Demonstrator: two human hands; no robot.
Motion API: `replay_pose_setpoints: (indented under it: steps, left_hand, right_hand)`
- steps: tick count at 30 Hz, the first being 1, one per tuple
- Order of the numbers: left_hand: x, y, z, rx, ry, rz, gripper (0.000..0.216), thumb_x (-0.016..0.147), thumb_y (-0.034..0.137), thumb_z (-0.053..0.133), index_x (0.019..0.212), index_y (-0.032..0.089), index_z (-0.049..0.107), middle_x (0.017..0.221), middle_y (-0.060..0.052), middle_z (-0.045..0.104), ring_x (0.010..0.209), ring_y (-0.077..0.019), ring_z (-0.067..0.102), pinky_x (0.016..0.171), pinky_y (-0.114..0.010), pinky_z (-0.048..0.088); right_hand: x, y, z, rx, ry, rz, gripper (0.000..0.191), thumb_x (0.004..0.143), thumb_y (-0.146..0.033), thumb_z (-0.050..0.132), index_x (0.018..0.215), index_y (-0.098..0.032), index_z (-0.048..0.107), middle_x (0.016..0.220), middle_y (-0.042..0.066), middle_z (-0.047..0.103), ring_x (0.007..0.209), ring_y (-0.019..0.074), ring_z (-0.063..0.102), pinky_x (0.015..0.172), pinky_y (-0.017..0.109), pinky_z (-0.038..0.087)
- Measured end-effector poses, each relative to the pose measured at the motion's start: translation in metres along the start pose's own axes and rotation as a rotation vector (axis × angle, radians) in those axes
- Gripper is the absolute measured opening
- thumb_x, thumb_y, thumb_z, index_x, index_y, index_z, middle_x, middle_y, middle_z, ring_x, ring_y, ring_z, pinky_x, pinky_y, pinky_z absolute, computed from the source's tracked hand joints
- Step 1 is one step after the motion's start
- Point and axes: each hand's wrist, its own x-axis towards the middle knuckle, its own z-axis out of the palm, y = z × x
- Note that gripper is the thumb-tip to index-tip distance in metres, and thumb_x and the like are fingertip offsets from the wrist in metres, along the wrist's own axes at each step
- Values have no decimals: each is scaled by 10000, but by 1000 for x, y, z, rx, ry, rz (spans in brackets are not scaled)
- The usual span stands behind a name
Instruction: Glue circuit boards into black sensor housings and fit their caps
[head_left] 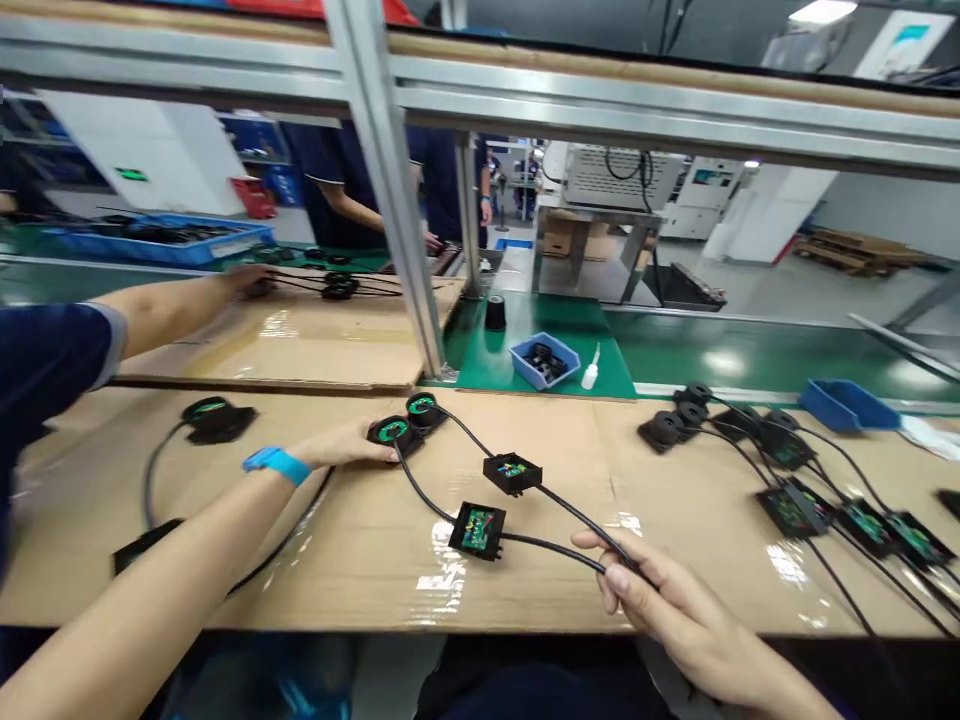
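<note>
My left hand (352,441), with a blue band at the wrist, grips a round black housing (393,434) holding a ring-shaped green circuit board. Touching it is a second round housing (422,408) of the same kind. From each, a black cable runs to an open black box: a nearer box (477,530) and a farther box (512,472), both with green boards and coloured wires inside. My right hand (652,585) pinches the two black cables (559,543) beyond these boxes, between thumb and fingers. All this is over the cardboard-covered bench (360,590).
Several similar cabled units (795,508) lie at right, another round housing (214,418) at left. A co-worker's arm (172,312) reaches over the raised cardboard (330,355). A metal post (390,190) stands ahead, near a blue bin (545,361) of black parts and a white bottle (590,374).
</note>
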Motion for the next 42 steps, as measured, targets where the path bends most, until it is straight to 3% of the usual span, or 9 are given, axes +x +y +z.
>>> replay_pose_setpoints:
  steps: [8,11,13,16,22,26,31,37,42]
  left_hand:
    - [37,78,106,48,49,72,570,764,624,733,1104,168,696,1126,-90,726,1017,-333,681,891,-396,540]
    - [45,105,150,43,101,112,624,815,616,693,1244,165,639,1258,-116,670,1151,-333,633,1019,-434,493]
    - [47,116,168,51,115,142,703,838,614,677,1368,167,558,1347,-140,611,1241,-338,584,1083,-466,453]
    - [51,120,171,58,94,213,893,809,681,687,1490,172,412,1489,-179,470,1378,-342,471,1148,-488,401]
    - [82,110,139,180,-59,370,1274,670,779,755,1642,232,139,1690,-172,-65,1558,-428,-49,1243,-615,53]
    - [93,115,156,240,-127,360,1146,792,768,652,1650,227,119,1688,-190,-25,1559,-427,-23,1243,-614,96]
    - [79,119,186,190,15,329,1116,848,754,606,1646,214,43,1679,-204,-80,1561,-413,-64,1244,-625,123]
    - [71,111,175,126,334,714,543,883,462,746,1306,216,512,1316,-136,589,1245,-248,591,1055,-401,517]
    - [68,115,178,130,355,710,360,916,437,709,1152,181,618,1212,-113,666,1096,-191,690,940,-293,600]
  right_hand:
    - [-57,37,-117,42,463,52,566,933,-575,614,1306,-150,642,799,40,529,502,51,288,457,232,185]
    - [-76,64,-166,-278,693,101,578,924,-597,596,1301,-162,644,882,101,650,595,133,512,519,271,371]
    - [-80,77,-182,-703,866,32,539,930,-599,564,1246,-175,671,1080,145,696,918,254,652,791,388,503]
    - [-66,83,-172,-1121,907,-162,462,967,-533,547,1252,-183,646,1218,132,675,1142,299,614,998,452,447]
    - [10,94,-115,-1259,537,-402,506,930,-545,642,1325,-229,633,1417,146,554,1288,316,517,1030,464,392]
    - [36,106,-115,-1339,598,-317,299,976,-477,598,1124,-266,750,1488,126,497,1360,352,452,1017,493,355]
    - [48,94,-111,-1267,641,-329,403,921,-524,667,1168,-208,711,1410,154,562,1288,346,515,1045,491,354]
    - [93,70,-74,-831,267,-392,378,973,-403,643,1260,-160,611,1078,88,712,967,198,658,901,353,473]
    - [111,52,-75,-623,277,-378,139,978,-294,642,1020,-178,706,855,31,663,729,107,599,661,229,478]
